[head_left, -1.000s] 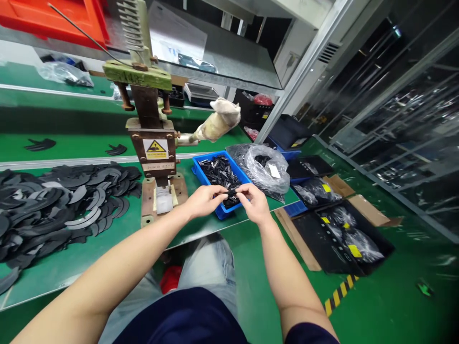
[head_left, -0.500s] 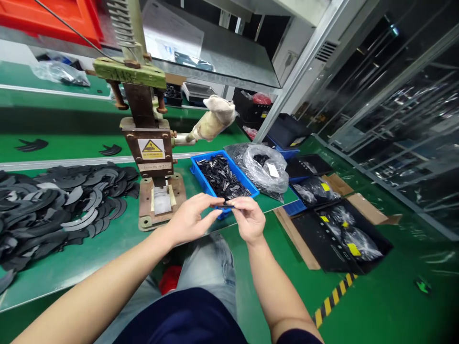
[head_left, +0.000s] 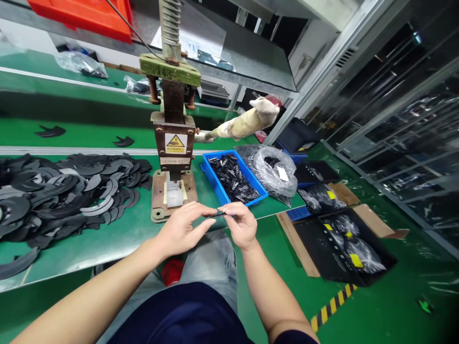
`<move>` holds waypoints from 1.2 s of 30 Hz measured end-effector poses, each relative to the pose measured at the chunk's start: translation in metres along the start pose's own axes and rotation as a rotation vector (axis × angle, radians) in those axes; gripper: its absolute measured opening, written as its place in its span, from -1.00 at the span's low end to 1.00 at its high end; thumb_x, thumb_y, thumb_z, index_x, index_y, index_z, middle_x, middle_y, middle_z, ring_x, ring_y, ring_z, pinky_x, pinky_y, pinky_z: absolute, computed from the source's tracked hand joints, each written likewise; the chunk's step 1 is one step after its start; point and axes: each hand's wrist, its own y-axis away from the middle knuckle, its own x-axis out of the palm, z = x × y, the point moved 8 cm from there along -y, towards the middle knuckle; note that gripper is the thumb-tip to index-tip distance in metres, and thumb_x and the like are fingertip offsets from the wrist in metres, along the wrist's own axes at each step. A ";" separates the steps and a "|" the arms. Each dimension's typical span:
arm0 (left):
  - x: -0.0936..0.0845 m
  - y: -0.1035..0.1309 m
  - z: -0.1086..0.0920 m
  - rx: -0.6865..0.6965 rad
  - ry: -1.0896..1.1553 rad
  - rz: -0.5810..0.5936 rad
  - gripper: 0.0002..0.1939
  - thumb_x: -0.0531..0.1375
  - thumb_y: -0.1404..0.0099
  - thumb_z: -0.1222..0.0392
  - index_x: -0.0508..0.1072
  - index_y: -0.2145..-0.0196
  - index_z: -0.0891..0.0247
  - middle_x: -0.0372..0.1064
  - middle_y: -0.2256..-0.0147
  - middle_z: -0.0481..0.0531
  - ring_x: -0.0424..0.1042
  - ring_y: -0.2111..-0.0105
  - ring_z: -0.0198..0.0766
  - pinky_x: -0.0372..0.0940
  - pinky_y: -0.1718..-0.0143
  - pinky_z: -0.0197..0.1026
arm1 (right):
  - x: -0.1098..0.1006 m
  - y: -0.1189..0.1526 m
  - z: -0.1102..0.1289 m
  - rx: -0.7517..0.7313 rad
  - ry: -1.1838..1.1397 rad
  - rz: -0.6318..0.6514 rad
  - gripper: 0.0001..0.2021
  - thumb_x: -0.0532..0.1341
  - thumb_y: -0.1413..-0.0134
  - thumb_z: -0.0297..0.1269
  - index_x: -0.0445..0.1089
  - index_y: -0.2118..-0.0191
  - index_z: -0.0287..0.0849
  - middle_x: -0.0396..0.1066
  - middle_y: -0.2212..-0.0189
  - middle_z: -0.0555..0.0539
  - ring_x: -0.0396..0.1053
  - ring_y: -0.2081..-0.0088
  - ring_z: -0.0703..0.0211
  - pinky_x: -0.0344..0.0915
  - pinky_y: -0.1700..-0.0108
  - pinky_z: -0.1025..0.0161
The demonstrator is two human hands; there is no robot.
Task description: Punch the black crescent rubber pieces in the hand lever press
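My left hand (head_left: 184, 228) and my right hand (head_left: 241, 224) meet over the front edge of the bench. A small, thin black plastic piece (head_left: 218, 215) is pinched between thumb and fingertips of both; the fingers cover part of it. Just beyond my right hand stands a blue tray (head_left: 205, 171) full of small black parts (head_left: 233, 177). Left of the tray is a hand press (head_left: 175, 129) with a yellow warning label, a pale metal block (head_left: 174, 195) at its base, and a wrapped lever (head_left: 244, 123) reaching out to the right.
Dark curved pieces (head_left: 71, 191) are heaped on the left of the green bench. A clear bag (head_left: 272, 169) lies right of the tray. Open cartons (head_left: 355, 243) with bagged parts stand to the right. A metal shelf (head_left: 247, 62) hangs over the back.
The view has turned left, so the press and tray appear further right. My hands have drawn slightly away from the tray's front corner, still holding the black piece.
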 end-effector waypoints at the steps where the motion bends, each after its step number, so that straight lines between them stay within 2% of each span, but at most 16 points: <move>1: -0.002 0.002 0.000 -0.001 0.002 -0.002 -0.77 0.29 -0.47 0.22 0.58 -0.06 0.15 0.65 0.06 0.09 0.62 0.10 -0.14 0.49 0.01 -0.05 | 0.003 0.001 -0.001 0.003 -0.006 0.011 -0.82 0.34 -0.27 -0.38 0.54 0.07 0.02 0.62 0.17 -0.08 0.62 0.10 0.08 0.61 0.02 0.00; 6: -0.012 0.017 0.001 -0.047 -0.006 -0.008 -0.79 0.29 -0.47 0.19 0.58 -0.04 0.15 0.65 0.09 0.09 0.61 0.12 -0.15 0.48 0.02 -0.05 | 0.019 0.006 -0.003 0.024 -0.023 0.072 -0.81 0.33 -0.27 -0.39 0.53 0.05 0.01 0.62 0.16 -0.09 0.63 0.10 0.08 0.62 0.01 0.00; 9: -0.017 0.029 0.008 -0.142 0.028 -0.002 -0.79 0.29 -0.47 0.14 0.61 -0.02 0.15 0.65 0.08 0.08 0.61 0.11 -0.15 0.47 -0.01 -0.07 | 0.028 0.010 -0.004 0.029 -0.024 0.115 -0.80 0.33 -0.27 -0.39 0.53 0.04 0.01 0.63 0.14 -0.09 0.63 0.09 0.08 0.62 0.00 0.00; 12: -0.016 0.040 0.026 -0.364 0.209 0.029 -0.78 0.24 -0.51 0.04 0.63 0.03 0.14 0.65 0.10 0.06 0.61 0.11 -0.15 0.49 0.02 -0.10 | 0.038 0.009 -0.003 0.013 -0.020 0.175 -0.80 0.33 -0.26 -0.39 0.54 0.04 0.00 0.64 0.14 -0.11 0.63 0.09 0.07 0.62 0.00 0.01; 14: -0.010 0.047 0.039 -0.525 0.394 0.062 -0.73 0.22 -0.52 -0.04 0.63 0.11 0.16 0.63 0.21 0.04 0.60 0.21 -0.17 0.49 0.13 -0.14 | 0.046 0.007 0.000 -0.011 -0.016 0.229 -0.79 0.33 -0.26 -0.39 0.55 0.03 0.00 0.65 0.13 -0.11 0.63 0.08 0.08 0.62 0.00 0.03; 17: 0.000 0.054 0.049 -0.701 0.652 0.127 -0.70 0.29 -0.45 -0.10 0.58 0.22 0.20 0.60 0.30 0.04 0.51 0.37 -0.25 0.44 0.30 -0.20 | 0.060 0.002 0.008 -0.048 -0.012 0.318 -0.77 0.33 -0.26 -0.41 0.54 0.02 0.01 0.66 0.14 -0.09 0.63 0.10 0.11 0.61 0.03 0.08; 20: 0.007 0.059 0.053 -0.801 0.824 0.157 -0.69 0.40 -0.35 -0.07 0.52 0.27 0.23 0.60 0.29 0.06 0.41 0.44 -0.34 0.35 0.40 -0.27 | 0.072 -0.004 0.017 -0.071 -0.016 0.397 -0.75 0.33 -0.25 -0.42 0.54 0.00 0.00 0.66 0.16 -0.09 0.63 0.11 0.13 0.61 0.06 0.12; 23: 0.002 0.060 0.064 -0.801 0.857 0.073 -0.66 0.47 -0.27 -0.02 0.51 0.17 0.21 0.51 0.36 -0.04 0.37 0.48 -0.39 0.32 0.43 -0.30 | 0.074 -0.013 0.023 -0.092 0.031 0.460 -0.72 0.34 -0.24 -0.43 0.53 -0.04 -0.02 0.64 0.10 -0.12 0.61 0.04 0.11 0.60 -0.02 0.09; 25: -0.013 0.058 0.082 -0.758 0.769 -0.033 -0.57 0.48 -0.24 -0.02 0.52 0.04 0.19 0.45 0.40 -0.09 0.40 0.48 -0.36 0.37 0.39 -0.27 | 0.062 -0.030 0.023 -0.088 0.120 0.418 -0.74 0.35 -0.24 -0.40 0.54 -0.02 -0.02 0.62 0.05 -0.12 0.58 -0.01 0.08 0.57 -0.10 0.02; 26: -0.024 0.057 0.093 -0.731 0.695 -0.099 -0.53 0.47 -0.24 -0.05 0.51 0.00 0.20 0.45 0.40 -0.08 0.44 0.45 -0.33 0.40 0.35 -0.23 | 0.051 -0.042 0.023 -0.083 0.167 0.353 -0.77 0.35 -0.25 -0.37 0.54 0.00 -0.02 0.60 0.04 -0.12 0.56 -0.04 0.07 0.55 -0.14 -0.01; 28: -0.050 0.055 0.117 -0.684 0.497 -0.219 -0.54 0.43 -0.27 -0.10 0.52 0.02 0.23 0.49 0.36 -0.02 0.53 0.38 -0.24 0.46 0.26 -0.16 | 0.024 -0.074 0.029 -0.087 0.210 0.168 -0.80 0.34 -0.27 -0.31 0.54 0.01 -0.03 0.55 0.03 -0.12 0.53 -0.07 0.05 0.52 -0.21 -0.05; 30: -0.076 0.052 0.139 -0.650 0.241 -0.290 -0.60 0.37 -0.31 -0.12 0.53 0.07 0.22 0.55 0.31 0.04 0.57 0.29 -0.17 0.47 0.17 -0.11 | 0.001 -0.109 0.042 -0.131 0.169 0.004 -0.71 0.34 -0.29 -0.23 0.48 -0.09 -0.05 0.50 -0.03 -0.14 0.50 -0.11 0.06 0.49 -0.28 -0.05; 33: -0.100 0.042 0.158 -0.583 -0.161 -0.241 -0.70 0.29 -0.38 -0.08 0.57 0.09 0.16 0.62 0.21 0.06 0.58 0.20 -0.12 0.44 0.07 -0.08 | -0.006 -0.161 0.074 -0.231 0.075 -0.054 -0.43 0.38 -0.24 -0.05 0.30 -0.30 -0.02 0.39 -0.23 -0.16 0.43 -0.27 0.03 0.42 -0.38 -0.02; 36: -0.101 0.026 0.160 -0.440 -0.417 -0.099 -0.76 0.19 -0.44 0.00 0.60 0.12 0.13 0.65 0.14 0.09 0.58 0.11 -0.04 0.41 -0.01 -0.03 | 0.010 -0.195 0.117 -0.363 0.028 0.002 -0.25 0.32 -0.24 0.17 0.15 -0.40 -0.02 0.32 -0.32 -0.15 0.37 -0.36 -0.02 0.38 -0.41 -0.05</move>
